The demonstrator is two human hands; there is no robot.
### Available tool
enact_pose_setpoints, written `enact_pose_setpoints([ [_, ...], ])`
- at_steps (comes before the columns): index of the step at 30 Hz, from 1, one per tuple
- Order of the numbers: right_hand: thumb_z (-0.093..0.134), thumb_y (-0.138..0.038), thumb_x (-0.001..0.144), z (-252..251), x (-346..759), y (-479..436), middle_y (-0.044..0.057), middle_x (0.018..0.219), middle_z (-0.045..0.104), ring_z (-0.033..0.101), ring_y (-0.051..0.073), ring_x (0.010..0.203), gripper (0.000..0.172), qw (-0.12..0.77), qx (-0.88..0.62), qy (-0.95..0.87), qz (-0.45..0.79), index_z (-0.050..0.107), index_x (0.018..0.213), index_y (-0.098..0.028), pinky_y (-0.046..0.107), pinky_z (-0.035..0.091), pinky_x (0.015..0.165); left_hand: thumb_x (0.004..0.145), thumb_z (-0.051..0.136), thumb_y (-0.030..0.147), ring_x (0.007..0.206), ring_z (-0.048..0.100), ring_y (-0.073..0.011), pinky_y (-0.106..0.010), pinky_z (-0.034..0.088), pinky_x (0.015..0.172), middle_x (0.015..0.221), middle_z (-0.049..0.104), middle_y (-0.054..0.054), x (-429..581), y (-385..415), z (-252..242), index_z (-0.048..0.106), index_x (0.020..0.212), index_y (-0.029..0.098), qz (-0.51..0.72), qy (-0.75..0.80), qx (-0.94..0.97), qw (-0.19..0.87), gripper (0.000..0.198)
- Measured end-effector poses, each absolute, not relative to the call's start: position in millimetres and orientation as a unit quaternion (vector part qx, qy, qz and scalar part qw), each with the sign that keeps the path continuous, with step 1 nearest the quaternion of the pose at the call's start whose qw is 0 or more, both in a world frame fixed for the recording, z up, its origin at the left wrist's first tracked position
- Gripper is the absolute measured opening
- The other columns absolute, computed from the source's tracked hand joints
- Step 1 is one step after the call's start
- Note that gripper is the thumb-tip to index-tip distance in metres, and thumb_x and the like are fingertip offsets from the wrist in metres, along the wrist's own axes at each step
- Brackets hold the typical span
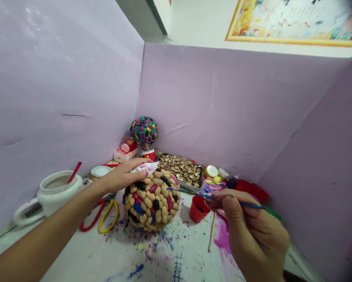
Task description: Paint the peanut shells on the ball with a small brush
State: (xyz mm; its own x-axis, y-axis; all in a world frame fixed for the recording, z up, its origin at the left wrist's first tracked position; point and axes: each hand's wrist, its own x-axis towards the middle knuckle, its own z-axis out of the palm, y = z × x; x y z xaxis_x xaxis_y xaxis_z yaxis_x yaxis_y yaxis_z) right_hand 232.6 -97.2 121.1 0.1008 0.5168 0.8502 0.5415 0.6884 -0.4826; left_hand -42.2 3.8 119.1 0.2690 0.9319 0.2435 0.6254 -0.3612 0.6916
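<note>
A ball covered in peanuts in their shells [148,201] rests on the paint-spattered table. Most shells are plain tan; some are painted black, magenta or blue. My left hand [125,172] lies on the ball's upper left, its fingers closed on a crumpled white tissue [146,168] with pinkish stains. In my right hand [249,227] is a thin blue paintbrush [193,193], pinched between thumb and fingers. Its tip, blue-looking, points left at the ball's right side; whether it touches a shell I cannot tell. Below the brush stands a red cup [198,209] with dark contents.
Scissors with red and yellow handles [108,215] lie left of the ball, beside a white mug [56,192] holding a red stick. Behind are a metal tray of shells [201,178] and a multicoloured ball on a stick [144,130]. A wooden stick [212,231] lies at right.
</note>
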Motion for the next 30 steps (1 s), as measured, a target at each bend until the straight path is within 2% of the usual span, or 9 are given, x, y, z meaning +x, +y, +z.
enact_pose_setpoints([
  [10, 0.054, -0.022, 0.091, 119.7, 229.7, -93.9, 0.000, 0.070, 0.073, 0.069, 0.011, 0.057, 0.016, 0.606, -0.398, -0.688, -0.040, 0.068, 0.084, -0.020, 0.017, 0.054, 0.049, 0.078, 0.052, 0.060, 0.130, 0.046, -0.0361, -0.046, 0.033, 0.109, 0.141, 0.055, -0.011, -41.1, 1.5, 121.4, 0.058, 0.132, 0.017, 0.306, 0.510, 0.769, 0.235, 0.068],
  [17, 0.055, -0.019, 0.089, 125.1, 225.8, -93.7, -0.002, 0.069, 0.071, 0.067, 0.007, 0.059, 0.015, 0.592, -0.377, -0.710, -0.058, 0.067, 0.081, -0.020, 0.013, 0.053, 0.055, 0.080, 0.051, 0.060, 0.130, 0.046, -0.0360, -0.044, 0.034, 0.109, 0.142, 0.055, -0.010, -41.9, 2.8, 120.1, 0.057, 0.133, 0.018, 0.298, 0.511, 0.774, 0.225, 0.068],
  [30, 0.055, -0.019, 0.090, 121.1, 227.2, -91.2, 0.000, 0.071, 0.073, 0.069, 0.009, 0.061, 0.016, 0.578, -0.373, -0.721, -0.082, 0.066, 0.078, -0.020, 0.015, 0.054, 0.057, 0.082, 0.048, 0.058, 0.126, 0.051, -0.0334, -0.042, 0.039, 0.106, 0.139, 0.058, -0.009, -39.7, 1.7, 121.8, 0.056, 0.134, 0.017, 0.290, 0.505, 0.786, 0.207, 0.066],
])
